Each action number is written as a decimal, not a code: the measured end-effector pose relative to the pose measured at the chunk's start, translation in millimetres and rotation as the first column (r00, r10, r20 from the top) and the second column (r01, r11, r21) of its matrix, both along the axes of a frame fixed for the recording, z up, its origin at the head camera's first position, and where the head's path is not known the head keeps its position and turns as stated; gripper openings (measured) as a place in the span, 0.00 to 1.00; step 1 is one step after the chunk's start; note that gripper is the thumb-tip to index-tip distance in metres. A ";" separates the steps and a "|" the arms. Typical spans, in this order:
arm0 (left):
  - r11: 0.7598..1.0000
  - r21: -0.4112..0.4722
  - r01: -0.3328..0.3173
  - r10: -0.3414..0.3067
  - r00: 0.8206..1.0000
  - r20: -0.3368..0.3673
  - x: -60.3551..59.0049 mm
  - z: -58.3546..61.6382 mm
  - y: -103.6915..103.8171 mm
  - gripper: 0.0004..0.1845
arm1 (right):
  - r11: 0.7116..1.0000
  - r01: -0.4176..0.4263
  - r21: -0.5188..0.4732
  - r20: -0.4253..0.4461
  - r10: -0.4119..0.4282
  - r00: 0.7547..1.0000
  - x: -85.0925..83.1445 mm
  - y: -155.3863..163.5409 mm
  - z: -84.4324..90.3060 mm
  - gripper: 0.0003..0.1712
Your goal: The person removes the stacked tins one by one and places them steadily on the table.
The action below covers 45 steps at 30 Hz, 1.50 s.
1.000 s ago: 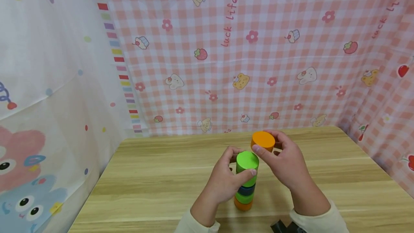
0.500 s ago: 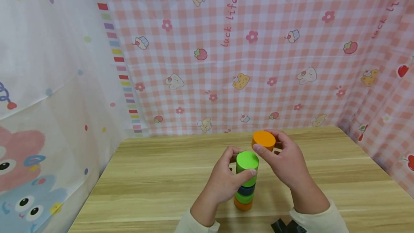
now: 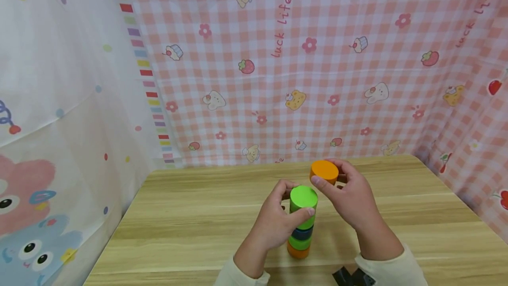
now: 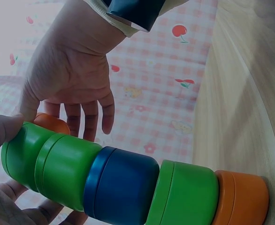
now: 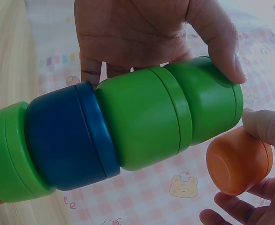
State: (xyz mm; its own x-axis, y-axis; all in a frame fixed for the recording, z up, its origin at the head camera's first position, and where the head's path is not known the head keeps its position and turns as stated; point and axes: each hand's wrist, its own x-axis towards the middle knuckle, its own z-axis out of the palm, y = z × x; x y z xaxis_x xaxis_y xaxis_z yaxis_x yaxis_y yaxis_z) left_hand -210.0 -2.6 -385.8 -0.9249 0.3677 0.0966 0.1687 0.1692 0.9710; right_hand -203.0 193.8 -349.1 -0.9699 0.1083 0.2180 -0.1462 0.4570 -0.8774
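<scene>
Several small lidded jars form an upright tower on the wooden table. From the bottom it runs orange jar (image 3: 298, 252), green, dark blue jar (image 4: 121, 185), green, and a top green jar (image 3: 303, 197). My left hand (image 3: 274, 220) grips the top green jar, its thumb on the near side and fingers reaching round the far side. Another orange jar (image 5: 238, 161) is pinched between thumb and fingers of my right hand (image 3: 353, 200). That jar is held in the air, just right of the tower's top and slightly beyond it, lid facing up.
The wooden table (image 3: 190, 224) extends to both sides of the tower. A pink checked cloth (image 3: 270, 78) hangs along the back and right, a white printed cloth (image 3: 79, 114) on the left. A black device (image 3: 353, 277) sits by my right sleeve.
My right hand and its orange jar have drifted very slightly right and up, away from the tower's top. The left hand and the tower stay where they were.
</scene>
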 end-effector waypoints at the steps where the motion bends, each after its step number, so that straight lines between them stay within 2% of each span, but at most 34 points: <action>1: 1.000 0.000 0.000 0.000 1.000 -0.001 0.0 0.1 0.2 0.21 | 1.000 -0.002 -0.002 -0.004 0.002 1.000 -0.3 0.1 -0.4 0.37; 14: 1.000 0.008 -0.002 0.002 1.000 -0.001 0.5 0.9 0.7 0.21 | 1.000 -0.014 -0.003 -0.022 0.014 1.000 -4.9 1.8 -5.8 0.37; 45: 1.000 0.008 0.005 -0.005 1.000 -0.004 0.1 0.0 0.2 0.22 | 1.000 -0.008 0.002 0.010 0.008 1.000 -9.3 2.9 -9.9 0.38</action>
State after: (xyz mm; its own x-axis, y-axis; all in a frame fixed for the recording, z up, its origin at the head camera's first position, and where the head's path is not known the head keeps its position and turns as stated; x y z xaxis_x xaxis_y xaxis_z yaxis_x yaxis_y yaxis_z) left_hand -209.9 -2.4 -385.8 -0.9228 0.3712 0.1032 0.1732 0.1603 0.9717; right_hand -212.2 196.8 -358.9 -0.9728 0.0999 0.2089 -0.1415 0.4575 -0.8779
